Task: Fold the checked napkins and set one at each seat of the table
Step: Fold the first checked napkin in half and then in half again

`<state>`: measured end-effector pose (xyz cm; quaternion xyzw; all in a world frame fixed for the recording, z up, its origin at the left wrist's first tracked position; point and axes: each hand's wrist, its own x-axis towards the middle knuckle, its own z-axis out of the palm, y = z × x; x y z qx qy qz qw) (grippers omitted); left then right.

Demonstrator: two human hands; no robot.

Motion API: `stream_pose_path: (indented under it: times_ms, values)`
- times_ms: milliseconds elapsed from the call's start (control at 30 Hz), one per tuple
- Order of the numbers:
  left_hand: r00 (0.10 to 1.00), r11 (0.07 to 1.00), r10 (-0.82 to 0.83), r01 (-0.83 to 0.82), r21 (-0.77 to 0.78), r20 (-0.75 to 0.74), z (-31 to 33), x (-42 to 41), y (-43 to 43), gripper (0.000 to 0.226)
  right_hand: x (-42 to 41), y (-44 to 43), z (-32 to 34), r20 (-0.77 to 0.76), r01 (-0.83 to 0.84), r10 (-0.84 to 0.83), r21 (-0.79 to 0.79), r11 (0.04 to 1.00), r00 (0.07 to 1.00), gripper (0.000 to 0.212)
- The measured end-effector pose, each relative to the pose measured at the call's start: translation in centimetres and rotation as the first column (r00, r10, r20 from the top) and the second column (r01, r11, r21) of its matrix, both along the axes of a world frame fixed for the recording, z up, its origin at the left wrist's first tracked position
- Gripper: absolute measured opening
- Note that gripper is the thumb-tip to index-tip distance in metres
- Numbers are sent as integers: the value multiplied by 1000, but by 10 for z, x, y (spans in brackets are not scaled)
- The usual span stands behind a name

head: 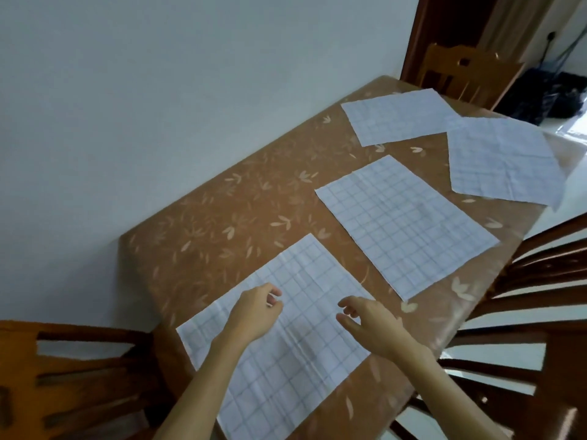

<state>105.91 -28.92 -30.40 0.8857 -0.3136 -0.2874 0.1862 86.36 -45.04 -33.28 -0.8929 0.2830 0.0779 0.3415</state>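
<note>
Trouble I can see coming is mostly slippage. The nearest napkin [286, 350] lies open and flat on the counter [216, 223], right under both hands. That counter looks like it has a glossy cover, so I'd guess a thin sheet like this skates around as soon as one edge gets lifted. Then the fold comes out crooked and the checks don't line up. It also has creases running through it, which might drag the fold off line.

Other worry: the right-hand napkin [502, 160] sits at the far right edge with a corner that seems to poke past the counter. It also overlaps the far napkin [400, 117] a little, so a careless tug on either could send it to the floor. The second napkin [406, 227] lies flat mid-counter, apart from the near one. None are folded, and none is set in front of a chair [524, 328].

Hands: both reach forward from the bottom of the view, over the middle of the near napkin. Left hand [254, 312] has its fingers loosely curled, nothing pinched as far as I can tell. Right hand [371, 322] is relaxed, fingers spread a bit and pointing toward the other hand, holding nothing. Can't tell if either actually touches the cloth.
</note>
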Motion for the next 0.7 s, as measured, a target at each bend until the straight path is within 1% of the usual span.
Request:
stream_pose_path:
  times_ms: [133, 233, 333, 400, 500, 567, 700]
  values:
    - [995, 993, -94, 92, 68, 17, -26, 7, -2, 24, -6, 11, -21, -71, 65, -63, 25, 998, 995, 38]
    - [984, 982, -180, 180, 62, 0, -44, 15, -12, 26, -9, 23, -33, -98, 139, -134, 39, 990, 986, 38]
    - [961, 960, -277, 278, 46, -26, -58, 22, -27, 27, -12, 34, -40, -121, 239, -235, 18, 971, 964, 37]
    - [939, 938, -343, 344, 33, -37, -66, 26, -36, 26, -14, 43, -45, -134, 320, -318, -9, 947, 938, 36]
    - [917, 918, -397, 396, -19, -38, -76, 34, -49, 25, -14, 53, -53, -149, 415, -418, -52, 908, 896, 33]
    - [904, 904, -427, 425, -49, -22, -84, 42, -63, 24, -12, 53, -59, -132, 487, -495, -87, 869, 859, 32]
    - [863, 857, -498, 504, -110, 82, -107, 53, -101, 22, -9, 39, -74, -98, 602, -619, -155, 783, 779, 29]
